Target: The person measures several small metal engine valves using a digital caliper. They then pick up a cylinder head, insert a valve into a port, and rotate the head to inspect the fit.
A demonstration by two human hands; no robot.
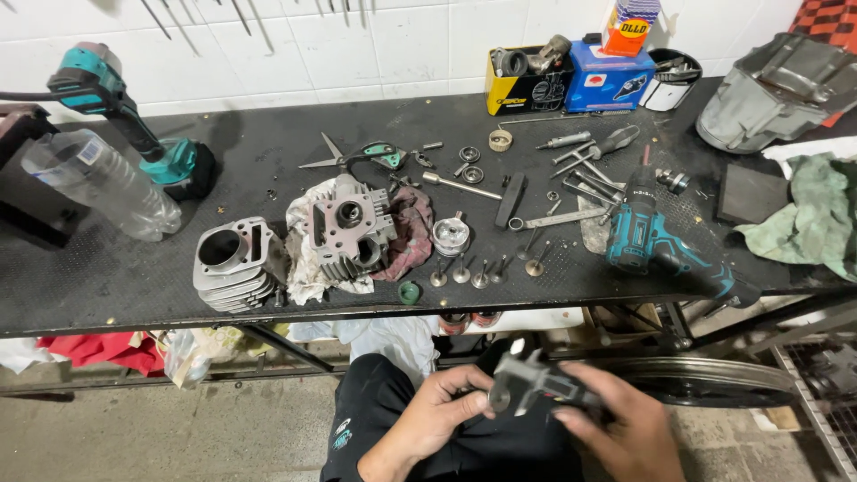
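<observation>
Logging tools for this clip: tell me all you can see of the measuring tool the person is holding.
The caliper is a grey and black gauge, blurred, with a dark slider body and pale metal jaws pointing up. It lies roughly level below the workbench's front edge, above the person's lap. The left hand pinches its jaw end, the right hand grips the beam end. Any display cannot be made out.

Matt grey metal cylinder head (348, 228) on crumpled cloth rag (406, 236); caliper (536, 384) looks dull plastic, perhaps.
</observation>
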